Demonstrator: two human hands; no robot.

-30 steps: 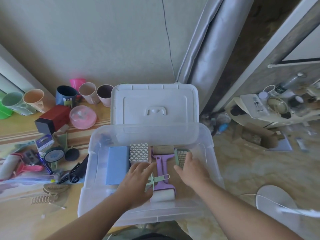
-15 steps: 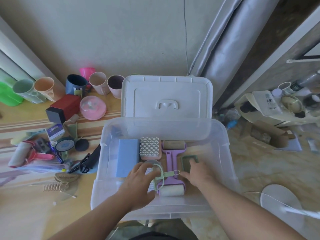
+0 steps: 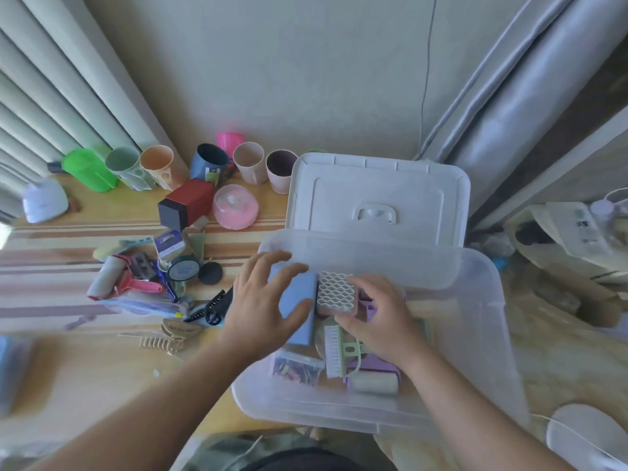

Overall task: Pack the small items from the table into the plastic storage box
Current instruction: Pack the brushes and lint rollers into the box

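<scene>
Reaching into the clear plastic storage box (image 3: pixel 482 334), both hands work among things already packed there. The left hand (image 3: pixel 263 300) lies spread over the flat pale-blue rectangular block (image 3: pixel 299 314), its grip wide, fingers straight, thumb at the block's right edge, closed on nothing. The right hand (image 3: pixel 380 317) has its fingers bent down over the white wavy-lattice soap holder on a pink base (image 3: pixel 334 295), fingertips on its near edge; whether that grip actually clasps it, I cannot tell. Just below lie a white-bristled brush with a pale green handle (image 3: pixel 339 351), a purple lint roller with a cream roll (image 3: pixel 373 380) and a small clear bag of dark bits (image 3: pixel 295 367). The box's white lid (image 3: pixel 377 195) stands open behind. On the striped wooden desk (image 3: pixel 51 277) to the left remain a red-handled lint roller (image 3: pixel 119 280), a black comb (image 3: pixel 214 305), a beige hair claw (image 3: pixel 178 329), a pink round container (image 3: pixel 235 207), a red-and-black box (image 3: pixel 187 203) and a row of coloured plastic cups (image 3: pixel 190 164).
</scene>
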